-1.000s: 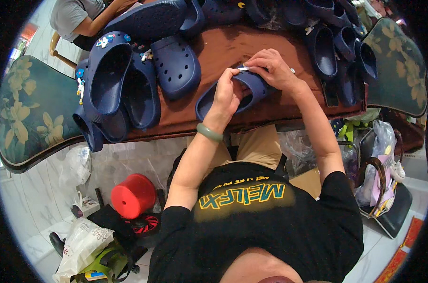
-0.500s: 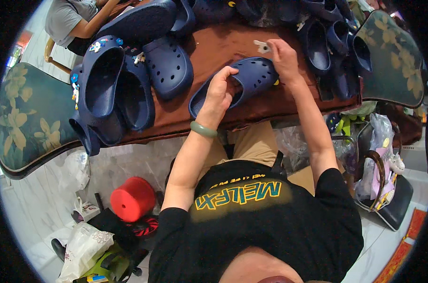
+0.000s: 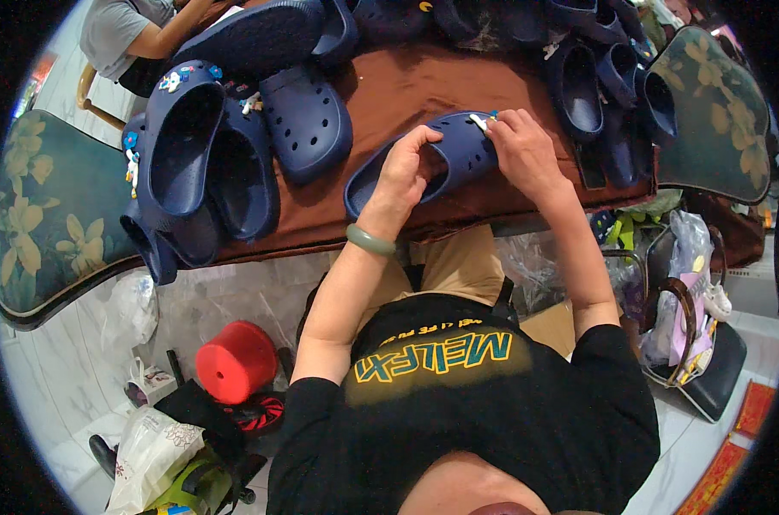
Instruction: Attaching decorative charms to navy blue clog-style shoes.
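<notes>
A navy clog with round holes [image 3: 460, 148] lies on the brown cloth in front of me, its toe pointing right. My left hand [image 3: 404, 167] grips it at the opening, the thumb on top and the fingers inside the shoe. My right hand [image 3: 527, 150] pinches a small white shoe charm [image 3: 478, 123] against the holes near the toe; the fingers partly cover the charm. Left of it sits a plain navy clog [image 3: 305, 120]. Beside that one, another navy clog [image 3: 180, 159] carries colourful charms on its upper.
Several more navy clogs crowd the far edge and right side of the brown cloth [image 3: 389, 81]. A person in a grey sleeve [image 3: 119, 30] sits at the far left. Below are a red stool [image 3: 236, 362], bags [image 3: 162, 446] and a basket [image 3: 685, 318].
My right hand has brought the charm down from above the cloth onto the clog's toe. My left hand keeps its hold on the shoe.
</notes>
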Available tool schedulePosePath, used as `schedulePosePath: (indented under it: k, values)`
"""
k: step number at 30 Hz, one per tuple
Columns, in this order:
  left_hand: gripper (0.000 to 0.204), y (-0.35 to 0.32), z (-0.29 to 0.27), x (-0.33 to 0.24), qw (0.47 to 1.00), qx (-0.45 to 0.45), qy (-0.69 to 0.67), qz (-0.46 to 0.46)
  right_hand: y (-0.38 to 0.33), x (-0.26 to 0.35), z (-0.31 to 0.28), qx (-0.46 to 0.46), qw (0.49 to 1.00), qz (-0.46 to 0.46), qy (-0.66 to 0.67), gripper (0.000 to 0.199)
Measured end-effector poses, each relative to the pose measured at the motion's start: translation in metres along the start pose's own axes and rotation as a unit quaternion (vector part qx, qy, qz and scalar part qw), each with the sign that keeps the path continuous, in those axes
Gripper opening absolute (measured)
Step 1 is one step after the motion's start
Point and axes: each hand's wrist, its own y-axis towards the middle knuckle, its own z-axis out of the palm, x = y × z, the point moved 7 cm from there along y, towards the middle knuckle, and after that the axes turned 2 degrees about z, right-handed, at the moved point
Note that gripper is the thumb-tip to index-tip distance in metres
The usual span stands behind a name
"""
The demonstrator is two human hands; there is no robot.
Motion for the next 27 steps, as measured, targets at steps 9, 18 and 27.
schedulePosePath:
  k: [9,18,27]
  values:
    - [0.018,0.009,-0.017,0.003,0.999,-0.011,-0.015,0.026,0.012,0.002,0.022,0.111,0.993,-0.007,-0.046,0.010]
    - [0.023,-0.011,0.005,-0.006,0.998,0.002,-0.005,0.065,0.021,-0.064,0.061,0.305,0.837,0.165,0.424,0.043]
    - [0.023,0.003,-0.005,-0.004,0.997,-0.001,-0.036,0.061,-0.003,-0.056,0.089,0.219,0.840,0.261,0.421,0.038]
